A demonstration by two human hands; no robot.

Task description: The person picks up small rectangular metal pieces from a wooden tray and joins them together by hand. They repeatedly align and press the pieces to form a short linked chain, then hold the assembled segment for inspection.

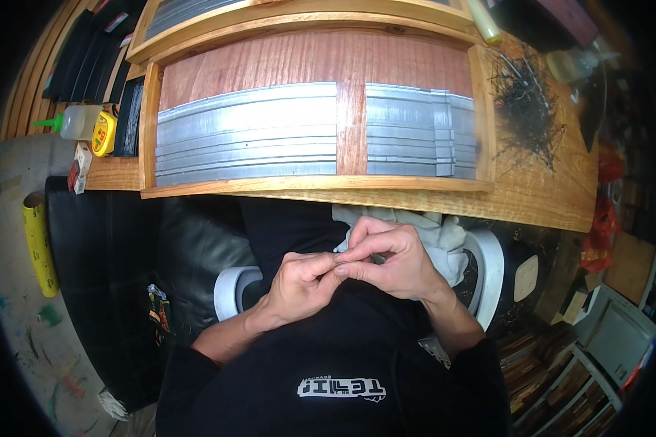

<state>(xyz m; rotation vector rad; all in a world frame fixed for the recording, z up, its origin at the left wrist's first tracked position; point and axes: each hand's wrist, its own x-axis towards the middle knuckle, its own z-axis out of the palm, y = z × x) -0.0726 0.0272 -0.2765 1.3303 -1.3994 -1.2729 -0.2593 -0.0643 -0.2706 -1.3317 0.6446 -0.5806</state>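
My left hand [299, 284] and my right hand [393, 255] meet in front of my chest, below the table's front edge. The fingertips of both are pinched together and touch each other. Whatever they hold, if anything, is hidden between the fingers. Beyond them on the table lies a shallow wooden tray [313, 186] with a reddish wood bottom. Inside it, flat silvery metal strips [248, 135] are stacked in rows on the left, and shorter silvery strips [401, 138] on the right. A bare strip of wood separates the two groups.
Behind stands a second wooden tray [299, 23]. A heap of thin dark wire-like pieces [525, 105] lies at right. At left are a green-tipped bottle [80, 122], a yellow tape measure [104, 135] and a small box [81, 167]. White armrests [490, 273] and a pale cloth [452, 251] flank my lap.
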